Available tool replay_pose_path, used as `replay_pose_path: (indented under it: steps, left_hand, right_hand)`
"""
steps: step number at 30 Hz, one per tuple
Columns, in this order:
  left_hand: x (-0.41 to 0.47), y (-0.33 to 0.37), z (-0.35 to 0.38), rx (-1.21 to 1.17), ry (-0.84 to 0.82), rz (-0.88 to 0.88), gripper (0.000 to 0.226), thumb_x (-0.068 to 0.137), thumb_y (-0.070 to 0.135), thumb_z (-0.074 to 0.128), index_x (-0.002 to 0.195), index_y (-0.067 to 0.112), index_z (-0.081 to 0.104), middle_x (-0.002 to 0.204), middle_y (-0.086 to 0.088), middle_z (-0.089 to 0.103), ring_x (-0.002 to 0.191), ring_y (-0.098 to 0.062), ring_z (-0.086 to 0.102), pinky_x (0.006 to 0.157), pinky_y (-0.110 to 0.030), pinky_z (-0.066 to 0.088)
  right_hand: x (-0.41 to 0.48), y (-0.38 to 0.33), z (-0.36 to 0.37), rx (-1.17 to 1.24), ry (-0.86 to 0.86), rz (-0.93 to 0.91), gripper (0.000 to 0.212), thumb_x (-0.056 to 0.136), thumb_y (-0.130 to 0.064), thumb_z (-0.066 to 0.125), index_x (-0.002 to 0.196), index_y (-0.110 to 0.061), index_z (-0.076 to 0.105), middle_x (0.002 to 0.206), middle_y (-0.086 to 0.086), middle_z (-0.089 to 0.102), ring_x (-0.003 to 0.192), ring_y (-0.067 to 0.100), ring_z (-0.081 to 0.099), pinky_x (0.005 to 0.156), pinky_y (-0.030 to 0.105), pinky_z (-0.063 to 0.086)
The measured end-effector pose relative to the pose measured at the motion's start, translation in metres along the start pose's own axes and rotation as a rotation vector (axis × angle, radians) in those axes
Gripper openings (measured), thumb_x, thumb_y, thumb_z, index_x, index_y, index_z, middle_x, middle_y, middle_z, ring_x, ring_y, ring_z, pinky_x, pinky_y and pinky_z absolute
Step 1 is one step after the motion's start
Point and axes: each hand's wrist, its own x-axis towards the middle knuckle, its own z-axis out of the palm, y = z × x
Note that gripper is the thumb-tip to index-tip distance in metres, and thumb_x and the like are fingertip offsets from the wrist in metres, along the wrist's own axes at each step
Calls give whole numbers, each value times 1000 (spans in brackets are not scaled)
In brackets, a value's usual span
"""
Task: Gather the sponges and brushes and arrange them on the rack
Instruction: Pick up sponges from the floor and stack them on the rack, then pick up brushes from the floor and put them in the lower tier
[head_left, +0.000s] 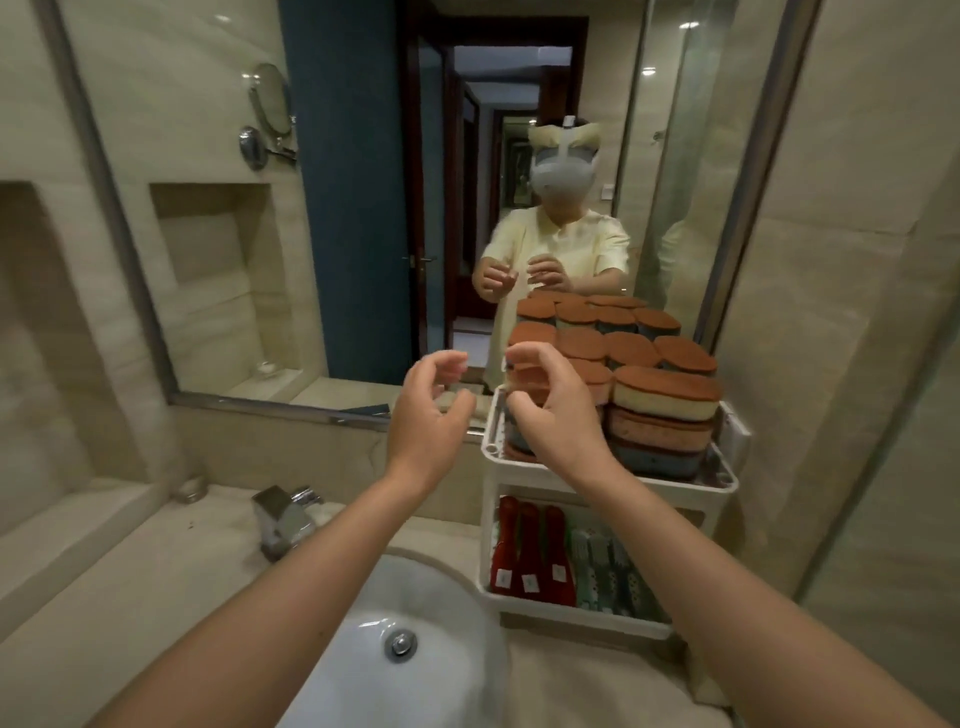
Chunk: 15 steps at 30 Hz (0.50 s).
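Bathroom counter (78, 597), two-tier white rack (613, 483), both hands raised at frame centre.

Sponges (665, 395): rust-topped, stacked several deep, filling the rack's upper tier at centre right; the mirror (363, 208) behind repeats them. Brushes (530, 556): red-handled, standing side by side in the lower tier, with pale green patterned items (608, 571) just to their right. Left hand (428, 415): left of the rack, fingers curled, thumb and fingertips apart, holding nothing. Right hand (553, 410): at the upper tier's left edge, fingers curled in front of the near-left sponge stack; whether it grips a sponge cannot be told. Sink (441, 675): lower centre, white. Tap (283, 514): chrome, left of the sink.
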Motion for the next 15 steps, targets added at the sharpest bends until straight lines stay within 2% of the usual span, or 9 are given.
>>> replay_pose_path:
  steps: [5,8,11,15]
  left_hand:
    - [-43,-29,-62,36,140,-130,29,81,20,55,103,38,56,103,10,64,96,-2,60,83,-20,47]
    - [-75,-47,-104,83,225,-226,29,85,15,56,104,36,58,103,9,65,94,-5,61,82,-20,48]
    - [-111,-59,-147,131,322,-307,27,85,16,57,103,34,59,99,12,65,87,4,60,73,-8,44]
    - [-161,-64,-203,191,464,-405,29,85,12,58,100,36,59,99,11,66,82,3,60,70,-4,42]
  right_hand:
    - [-25,-12,70,189,-145,115,35,83,0,56,112,-20,58,107,-8,62,97,9,63,85,28,54]
    - [-48,-19,117,273,-269,195,35,83,0,57,112,-19,58,104,-6,62,96,9,61,82,23,53]
    - [-74,-31,165,373,-380,256,34,82,3,56,111,-15,58,100,-2,64,90,9,62,76,16,51]
    - [-115,-51,225,434,-556,301,34,82,1,55,109,-19,58,100,-1,65,87,8,61,76,22,50]
